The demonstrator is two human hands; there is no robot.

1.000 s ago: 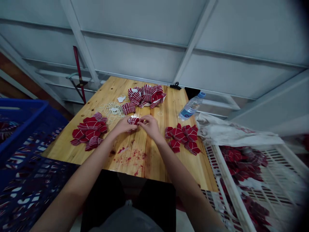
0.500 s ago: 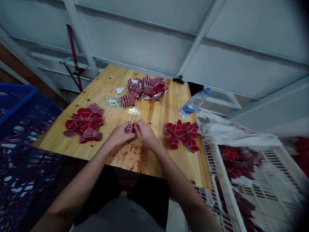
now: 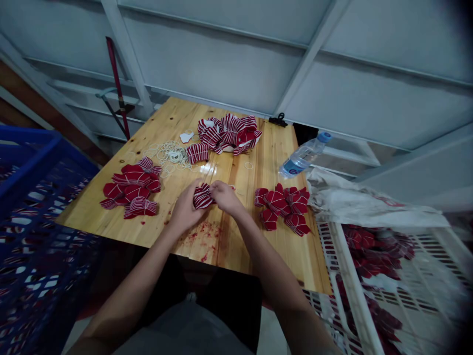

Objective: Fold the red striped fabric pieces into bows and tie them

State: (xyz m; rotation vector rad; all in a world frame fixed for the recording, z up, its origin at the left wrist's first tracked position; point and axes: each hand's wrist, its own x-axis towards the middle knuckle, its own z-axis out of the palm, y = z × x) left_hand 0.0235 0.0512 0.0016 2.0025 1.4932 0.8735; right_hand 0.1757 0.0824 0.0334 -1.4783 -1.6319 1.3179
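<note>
A small stack of red-and-white striped fabric pieces [image 3: 203, 196] is held up over the middle of the table. My left hand [image 3: 185, 208] wraps round its left side, thumb and fingers closed on it. At its right end my right hand [image 3: 224, 197] is closed in a pinch; the fingertips hide exactly what is between them. Beyond my hands lie a loose heap of striped fabric pieces [image 3: 231, 132], a separate striped bundle [image 3: 197, 153] and a tangle of white rubber bands [image 3: 170, 154]. Red bundles tied with bands form a left pile [image 3: 131, 186] and a right group [image 3: 284, 204].
The wooden table [image 3: 236, 241] carries red lint near me. A water bottle [image 3: 305, 157] lies tilted at the right edge, near a black clip [image 3: 278, 120]. A blue crate [image 3: 29, 162] stands left; a white crate [image 3: 351, 296] with red bundles and a white sack [image 3: 369, 199] stand right.
The fabric stack has turned so more of its striped side shows. My right hand has shifted from over the stack to its right end; my left hand keeps hold.
</note>
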